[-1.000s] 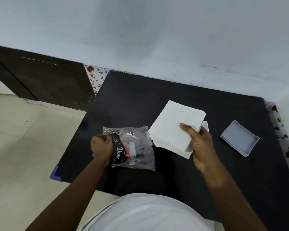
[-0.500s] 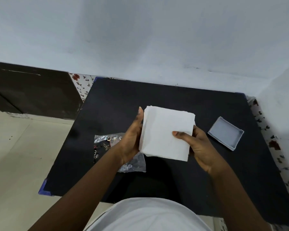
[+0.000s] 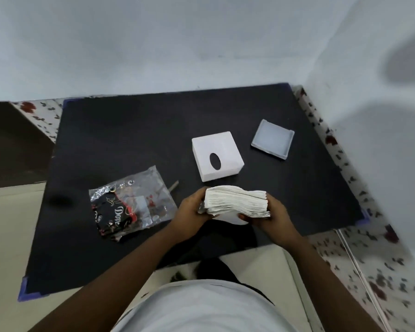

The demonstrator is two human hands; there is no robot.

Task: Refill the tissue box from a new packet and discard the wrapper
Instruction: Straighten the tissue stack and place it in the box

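Note:
A thick stack of white tissues (image 3: 236, 201) is held edge-on between my left hand (image 3: 193, 208) and my right hand (image 3: 271, 215), just above the front part of the black table (image 3: 130, 140). Behind the stack sits the white tissue box cover (image 3: 217, 155), its oval slot facing up. The grey box base (image 3: 272, 139) lies further right, open side up. The empty clear and black wrapper (image 3: 130, 203) lies flat on the table to the left of my left hand.
A small stick-like scrap (image 3: 173, 185) lies by the wrapper's far corner. A pale wall rises behind and to the right of the table. A floral cloth (image 3: 381, 248) shows around the table's edges, and pale floor is at the left.
The stack has tipped from face-on to edge-on and dropped lower toward me. The camera view has shifted, and the white box cover now shows behind the stack.

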